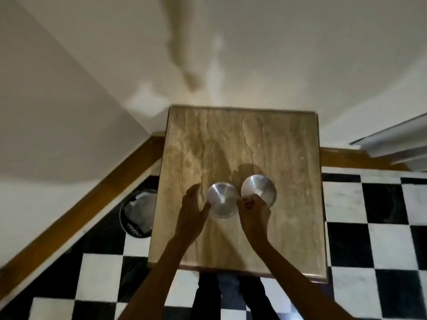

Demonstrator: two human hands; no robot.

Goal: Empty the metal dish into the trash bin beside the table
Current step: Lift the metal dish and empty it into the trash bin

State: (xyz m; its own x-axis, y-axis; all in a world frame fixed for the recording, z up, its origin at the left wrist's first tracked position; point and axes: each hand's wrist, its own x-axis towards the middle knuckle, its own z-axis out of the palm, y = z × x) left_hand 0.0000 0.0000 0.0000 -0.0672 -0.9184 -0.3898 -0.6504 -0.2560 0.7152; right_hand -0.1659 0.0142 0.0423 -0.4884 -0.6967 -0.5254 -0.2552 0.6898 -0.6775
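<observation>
Two round metal dishes stand side by side on the wooden table [242,139]. The left metal dish [222,199] sits between my hands, its shiny flat surface facing up; what it holds is not visible. My left hand [193,209] is spread at its left side, thumb touching the rim. My right hand [253,212] has its fingertips pinched on that dish's right rim, in the gap toward the second metal dish [260,187]. The trash bin [136,211], round and dark with a white liner, stands on the floor just left of the table, partly hidden by the table edge.
The table is pushed against a pale wall with a wooden skirting board [92,204]. Black-and-white checkered floor tiles [369,227] surround it. My dark trouser legs [228,296] are at the table's near edge. A white stepped ledge [397,144] juts in at the right.
</observation>
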